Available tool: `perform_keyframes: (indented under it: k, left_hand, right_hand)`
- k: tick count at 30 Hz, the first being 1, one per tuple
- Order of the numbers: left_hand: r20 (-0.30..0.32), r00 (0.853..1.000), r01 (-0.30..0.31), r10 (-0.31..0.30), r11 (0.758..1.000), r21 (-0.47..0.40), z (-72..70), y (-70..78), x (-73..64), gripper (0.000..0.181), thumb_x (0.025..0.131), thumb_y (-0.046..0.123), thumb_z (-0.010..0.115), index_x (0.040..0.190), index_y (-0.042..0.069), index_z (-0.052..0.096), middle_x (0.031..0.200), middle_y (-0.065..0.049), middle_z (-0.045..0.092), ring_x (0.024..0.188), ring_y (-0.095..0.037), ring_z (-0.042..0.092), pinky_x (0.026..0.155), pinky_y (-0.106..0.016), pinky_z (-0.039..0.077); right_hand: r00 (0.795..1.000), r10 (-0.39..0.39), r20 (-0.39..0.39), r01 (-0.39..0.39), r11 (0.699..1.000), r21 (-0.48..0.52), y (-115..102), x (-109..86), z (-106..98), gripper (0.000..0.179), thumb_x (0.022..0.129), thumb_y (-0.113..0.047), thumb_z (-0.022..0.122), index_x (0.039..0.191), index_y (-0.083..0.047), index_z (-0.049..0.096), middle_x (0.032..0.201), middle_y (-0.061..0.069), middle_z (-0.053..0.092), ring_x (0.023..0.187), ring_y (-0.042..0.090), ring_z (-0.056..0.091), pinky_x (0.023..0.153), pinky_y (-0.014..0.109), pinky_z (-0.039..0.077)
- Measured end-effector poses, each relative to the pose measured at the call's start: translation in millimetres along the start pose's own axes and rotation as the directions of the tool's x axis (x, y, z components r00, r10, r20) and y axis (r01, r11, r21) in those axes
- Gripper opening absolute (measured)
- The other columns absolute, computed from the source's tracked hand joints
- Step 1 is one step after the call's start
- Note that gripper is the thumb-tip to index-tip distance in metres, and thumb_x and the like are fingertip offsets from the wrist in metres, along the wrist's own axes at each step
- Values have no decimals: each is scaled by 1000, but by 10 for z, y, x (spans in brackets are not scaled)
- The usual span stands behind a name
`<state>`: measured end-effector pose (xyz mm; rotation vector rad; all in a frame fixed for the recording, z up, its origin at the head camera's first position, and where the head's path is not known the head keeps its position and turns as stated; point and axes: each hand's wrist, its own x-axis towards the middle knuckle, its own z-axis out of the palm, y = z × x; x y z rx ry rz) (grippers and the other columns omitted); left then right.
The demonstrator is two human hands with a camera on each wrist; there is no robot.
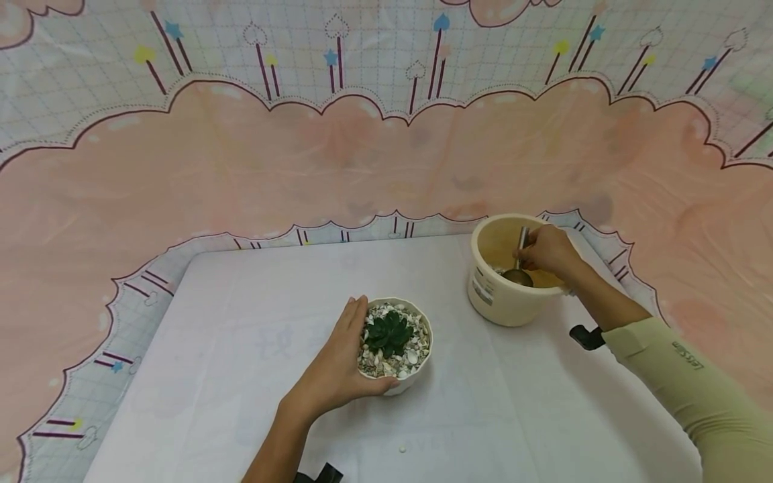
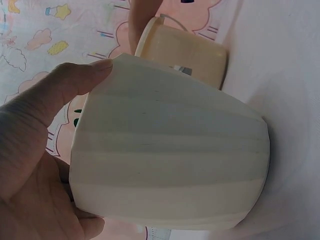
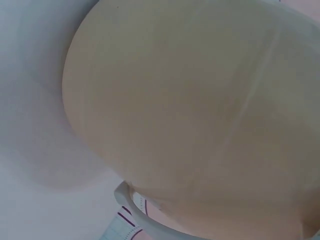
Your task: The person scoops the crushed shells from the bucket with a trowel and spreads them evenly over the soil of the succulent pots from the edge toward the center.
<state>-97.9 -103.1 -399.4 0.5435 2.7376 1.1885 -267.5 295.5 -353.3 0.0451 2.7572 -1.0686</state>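
A white fluted flowerpot (image 1: 417,382) stands on the white-covered table, with a dark green succulent (image 1: 388,333) amid pale pebbles (image 1: 413,354). My left hand (image 1: 338,365) grips the pot's left side, fingers along the rim and thumb across the front. In the left wrist view the pot's ribbed wall (image 2: 165,145) fills the middle. At the back right, my right hand (image 1: 548,251) pinches the handle of a metal spoon (image 1: 519,276) inside a cream bucket (image 1: 510,305). The spoon's bowl points down, near some pebbles. Only the bucket's outer wall (image 3: 185,110) and handle show closely in the right wrist view.
The bucket's grey-white handle (image 3: 150,225) hangs at its side. One small pale pebble (image 1: 402,449) lies on the table (image 1: 241,376) near the front. A cloth (image 1: 362,161) with a cloud print hangs behind and drops around the table's edges.
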Motion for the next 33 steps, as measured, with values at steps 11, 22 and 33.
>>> perform_keyframes:
  k: [11, 22, 33]
  left_hand:
    - [4, 1000, 9, -9, 1000, -7, -7, 15, -11, 136, 73, 37, 98, 168, 2, 7, 175, -16, 2, 160, -29, -2, 122, -58, 25]
    - [8, 1000, 1, -2, 999, 54, -5, 8, -33, 133, 76, 47, 95, 168, 3, 8, 175, -14, 2, 160, -28, -4, 122, -56, 25]
    - [-77, 992, -79, 104, 958, 275, -72, 42, -56, 108, 92, 65, 72, 166, 1, 25, 172, -17, 21, 160, -36, 5, 124, -59, 20]
  right_hand:
    - [1000, -2, 10, 3, 999, -47, 19, 20, 21, 26, 96, -3, 74, 109, 18, 67, 86, 19, 74, 72, 20, 74, 66, 31, 60]
    - [989, -148, -25, 125, 903, -410, -86, -219, 86, 31, 104, -19, 65, 91, 9, 69, 72, 8, 60, 66, 23, 54, 59, 34, 44]
    - [877, -446, -178, 298, 796, -526, -256, -937, 375, 32, 109, -15, 51, 113, 12, 67, 114, 31, 67, 118, 50, 57, 107, 60, 40]
